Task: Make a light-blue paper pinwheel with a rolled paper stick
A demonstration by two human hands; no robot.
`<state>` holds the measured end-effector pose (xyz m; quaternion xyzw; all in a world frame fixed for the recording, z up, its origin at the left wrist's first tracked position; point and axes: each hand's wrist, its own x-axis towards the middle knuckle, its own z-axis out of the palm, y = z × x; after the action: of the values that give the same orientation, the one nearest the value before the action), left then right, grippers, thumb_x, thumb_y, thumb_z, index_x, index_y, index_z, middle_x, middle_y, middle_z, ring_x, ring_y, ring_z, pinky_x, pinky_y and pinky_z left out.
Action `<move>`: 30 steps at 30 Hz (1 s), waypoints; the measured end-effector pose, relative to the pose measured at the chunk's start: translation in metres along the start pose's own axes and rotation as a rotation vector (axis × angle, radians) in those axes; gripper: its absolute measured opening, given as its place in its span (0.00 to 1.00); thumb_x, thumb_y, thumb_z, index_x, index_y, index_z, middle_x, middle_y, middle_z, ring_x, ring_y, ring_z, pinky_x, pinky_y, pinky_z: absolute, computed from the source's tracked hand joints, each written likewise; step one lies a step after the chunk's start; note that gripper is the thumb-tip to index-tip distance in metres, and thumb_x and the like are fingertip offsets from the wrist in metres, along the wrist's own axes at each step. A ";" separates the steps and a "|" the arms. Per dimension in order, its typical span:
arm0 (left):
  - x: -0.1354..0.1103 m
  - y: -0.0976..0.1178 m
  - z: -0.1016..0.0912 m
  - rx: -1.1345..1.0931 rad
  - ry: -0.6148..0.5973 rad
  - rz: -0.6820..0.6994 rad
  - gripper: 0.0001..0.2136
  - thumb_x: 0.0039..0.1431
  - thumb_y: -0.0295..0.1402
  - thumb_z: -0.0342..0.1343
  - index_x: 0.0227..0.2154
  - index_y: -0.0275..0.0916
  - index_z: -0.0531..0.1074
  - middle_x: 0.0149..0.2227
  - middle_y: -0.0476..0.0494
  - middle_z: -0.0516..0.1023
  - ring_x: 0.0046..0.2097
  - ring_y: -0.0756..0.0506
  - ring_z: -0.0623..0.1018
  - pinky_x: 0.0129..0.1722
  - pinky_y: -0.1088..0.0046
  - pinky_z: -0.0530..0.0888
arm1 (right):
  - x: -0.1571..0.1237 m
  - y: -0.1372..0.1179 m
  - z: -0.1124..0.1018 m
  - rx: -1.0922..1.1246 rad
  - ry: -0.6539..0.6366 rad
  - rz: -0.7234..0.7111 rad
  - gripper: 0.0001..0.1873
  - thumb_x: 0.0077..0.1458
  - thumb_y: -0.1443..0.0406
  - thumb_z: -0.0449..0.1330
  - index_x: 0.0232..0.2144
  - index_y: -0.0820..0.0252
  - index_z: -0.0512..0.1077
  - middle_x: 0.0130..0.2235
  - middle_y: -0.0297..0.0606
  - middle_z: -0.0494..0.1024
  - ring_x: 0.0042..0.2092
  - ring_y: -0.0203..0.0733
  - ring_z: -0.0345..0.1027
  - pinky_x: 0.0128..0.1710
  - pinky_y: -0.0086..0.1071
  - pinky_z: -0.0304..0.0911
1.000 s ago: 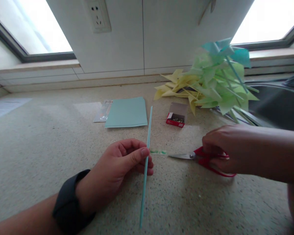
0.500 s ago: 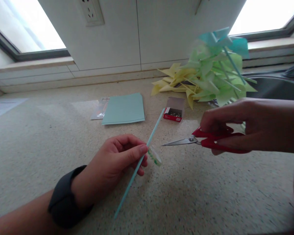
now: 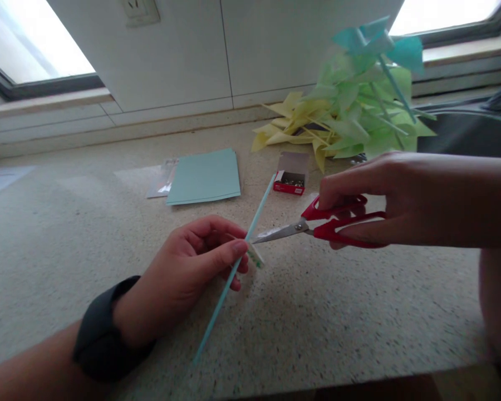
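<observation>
Between the thumb and fingers of my left hand [image 3: 209, 250] is a thin light-blue stick [image 3: 219, 303], held at a slant. A small clear piece with green marks [image 3: 256, 256] pokes out beside those fingertips; its kind I cannot make out. My right hand [image 3: 363, 200] grips red-handled scissors [image 3: 298, 226] with fingers in the loops. Their blades point left, and the tip is at the stick, close to my left thumb; whether it touches is unclear.
Behind my hands lie a stack of light-blue paper squares [image 3: 204, 175] on a clear packet [image 3: 156, 181] and an open red box of small metal pieces [image 3: 290, 182]. Yellow, green and blue paper pinwheels [image 3: 350, 106] are heaped at the back right, near a dark sink [image 3: 467, 133].
My right hand has brought the scissors left, up to the stick by my left fingertips. The scissor handles have spread apart somewhat. The whole view has shifted slightly.
</observation>
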<state>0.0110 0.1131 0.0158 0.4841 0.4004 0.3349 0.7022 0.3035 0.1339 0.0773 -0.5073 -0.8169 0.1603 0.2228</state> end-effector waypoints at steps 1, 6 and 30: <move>0.000 0.000 0.000 0.008 0.007 0.000 0.07 0.59 0.33 0.69 0.37 0.38 0.79 0.29 0.49 0.83 0.28 0.52 0.80 0.26 0.82 0.77 | 0.000 0.000 0.000 -0.024 -0.129 -0.041 0.13 0.41 0.55 0.76 0.23 0.53 0.78 0.21 0.27 0.75 0.19 0.31 0.63 0.17 0.26 0.52; 0.000 0.000 0.000 0.038 0.022 -0.006 0.07 0.57 0.34 0.70 0.37 0.40 0.80 0.28 0.50 0.83 0.27 0.53 0.79 0.26 0.84 0.77 | -0.001 0.000 0.001 -0.080 -0.290 -0.114 0.09 0.52 0.55 0.71 0.29 0.53 0.79 0.23 0.28 0.76 0.20 0.30 0.62 0.18 0.27 0.52; 0.001 0.008 0.002 0.068 -0.052 -0.103 0.03 0.58 0.33 0.69 0.35 0.41 0.84 0.26 0.51 0.84 0.24 0.55 0.78 0.25 0.87 0.76 | 0.002 -0.010 0.001 -0.189 -0.274 -0.164 0.05 0.52 0.63 0.71 0.29 0.52 0.79 0.22 0.27 0.74 0.20 0.32 0.61 0.18 0.32 0.51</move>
<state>0.0125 0.1152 0.0232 0.4951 0.4176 0.2717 0.7118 0.2942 0.1311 0.0814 -0.4312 -0.8896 0.1317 0.0731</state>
